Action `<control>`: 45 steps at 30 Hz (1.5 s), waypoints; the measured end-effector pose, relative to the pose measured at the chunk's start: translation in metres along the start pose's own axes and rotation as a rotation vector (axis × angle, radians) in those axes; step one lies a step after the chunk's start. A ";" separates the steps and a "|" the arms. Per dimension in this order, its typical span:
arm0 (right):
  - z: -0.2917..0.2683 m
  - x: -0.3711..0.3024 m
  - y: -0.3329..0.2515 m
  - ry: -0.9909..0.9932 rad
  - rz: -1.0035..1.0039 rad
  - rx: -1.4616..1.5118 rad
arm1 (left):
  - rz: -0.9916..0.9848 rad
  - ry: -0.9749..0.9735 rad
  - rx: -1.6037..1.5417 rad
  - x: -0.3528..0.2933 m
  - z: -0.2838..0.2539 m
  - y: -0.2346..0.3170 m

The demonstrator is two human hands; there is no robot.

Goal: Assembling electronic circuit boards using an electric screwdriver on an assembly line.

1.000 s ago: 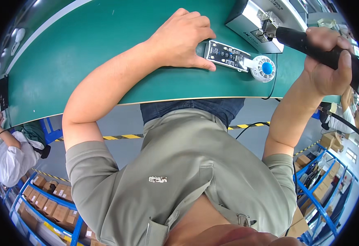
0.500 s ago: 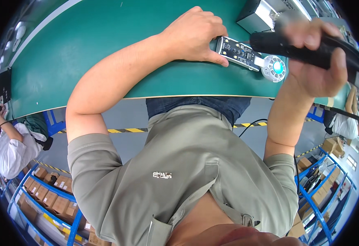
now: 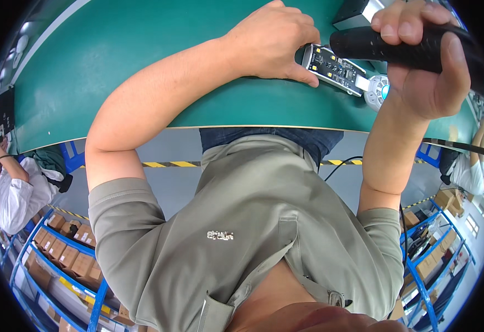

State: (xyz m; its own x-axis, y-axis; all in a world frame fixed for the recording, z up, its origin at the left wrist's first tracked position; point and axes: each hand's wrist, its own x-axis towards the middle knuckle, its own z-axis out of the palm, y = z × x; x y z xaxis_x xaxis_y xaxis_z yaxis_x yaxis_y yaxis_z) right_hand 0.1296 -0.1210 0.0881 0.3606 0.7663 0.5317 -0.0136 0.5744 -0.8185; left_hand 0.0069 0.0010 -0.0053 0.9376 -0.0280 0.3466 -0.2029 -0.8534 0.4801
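Observation:
My left hand (image 3: 279, 41) is closed on one end of an elongated device with an exposed black circuit board (image 3: 336, 70), its thumb along the near side. The device lies on the green table. At its other end is a round white head (image 3: 375, 93) with a glowing cyan centre, partly covered by my right wrist. My right hand (image 3: 427, 66) is closed around a thick black cylindrical tool (image 3: 363, 45), whose kind I cannot make out. The tool's blunt left end hangs above the board's far edge; I cannot tell whether they touch. Its right end fades into the dark rim.
A silver and black metal box (image 3: 349, 15) stands behind the tool on the green table (image 3: 159, 47). Shelves with cardboard boxes (image 3: 67, 257) are at lower left, more boxes (image 3: 447, 202) at right. Another person in a white top (image 3: 23, 191) is at far left.
The view has shifted slightly, with the board and left hand now further right. The tool's left end has moved up and left relative to the board. My right wrist now covers part of the round head.

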 end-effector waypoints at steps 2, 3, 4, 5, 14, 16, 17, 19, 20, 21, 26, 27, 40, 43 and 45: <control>0.001 0.002 0.003 0.031 0.014 -0.019 | 0.010 -0.002 -0.027 0.000 0.002 -0.001; 0.001 0.003 0.003 0.042 0.030 0.000 | -0.007 -0.016 -0.059 0.001 0.001 0.000; 0.001 0.004 0.004 0.052 0.047 0.019 | -0.024 -0.029 -0.090 0.001 0.000 0.001; 0.001 0.004 0.005 0.063 0.062 0.038 | -0.040 -0.042 -0.122 0.001 -0.001 0.002; -0.017 0.000 0.014 -0.037 0.114 0.125 | -0.057 -0.069 -0.105 -0.004 -0.002 -0.007; -0.029 -0.006 0.010 -0.168 0.146 0.226 | -0.085 -0.132 -0.081 -0.003 -0.005 -0.003; -0.031 -0.009 0.007 -0.146 0.096 0.186 | -0.078 -0.125 -0.073 -0.001 -0.005 -0.005; -0.034 -0.012 -0.011 -0.130 0.042 0.142 | -0.048 -0.034 0.011 -0.004 0.002 -0.009; -0.040 -0.008 -0.028 -0.215 -0.004 0.118 | -0.035 0.012 0.051 -0.006 0.006 -0.011; -0.046 -0.004 -0.043 -0.300 -0.050 0.093 | -0.023 0.058 0.091 -0.008 0.009 -0.013; -0.071 0.000 -0.097 -0.152 -0.084 -0.141 | -0.017 0.128 0.081 -0.014 0.001 -0.004; -0.073 0.001 -0.098 -0.153 -0.091 -0.149 | -0.008 0.133 0.082 -0.014 -0.001 -0.002; -0.080 0.010 -0.066 -0.306 -0.139 -0.277 | -0.100 -0.004 0.088 -0.009 -0.008 0.006; -0.071 0.010 -0.065 -0.293 -0.098 -0.219 | -0.095 0.005 0.073 -0.010 -0.007 0.004; -0.061 0.005 -0.065 -0.236 -0.072 -0.110 | -0.067 0.036 0.042 -0.011 -0.004 0.002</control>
State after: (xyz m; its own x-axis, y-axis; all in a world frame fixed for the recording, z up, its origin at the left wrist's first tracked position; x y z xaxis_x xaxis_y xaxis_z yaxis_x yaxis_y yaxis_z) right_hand 0.1890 -0.1721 0.1308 0.1291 0.7777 0.6152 0.1109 0.6052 -0.7883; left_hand -0.0049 0.0019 -0.0047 0.9378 0.0476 0.3440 -0.1276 -0.8739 0.4690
